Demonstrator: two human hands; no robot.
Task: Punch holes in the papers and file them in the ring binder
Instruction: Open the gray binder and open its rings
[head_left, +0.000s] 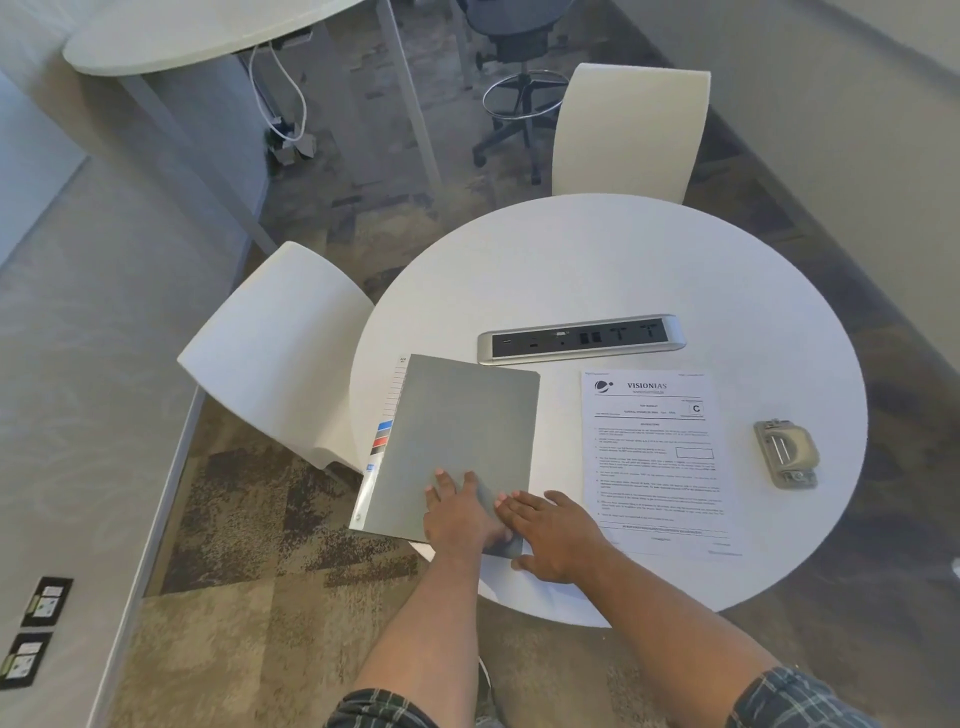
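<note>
A grey ring binder (457, 431) lies closed on the left part of the round white table (623, 260), its left edge over the table's rim, with coloured index tabs (383, 441) showing along that side. My left hand (460, 514) rests flat on the binder's near part, fingers spread. My right hand (553, 535) lies flat at the binder's near right corner, fingertips on the cover. A printed paper (660, 462) lies to the right of the binder. Further right sits a beige hole punch (787, 452).
A silver power strip (582, 339) is set into the table beyond the binder and paper. White chairs stand at the left (275, 353) and far side (631, 130). A black office chair (519, 67) and another table (208, 36) stand further back.
</note>
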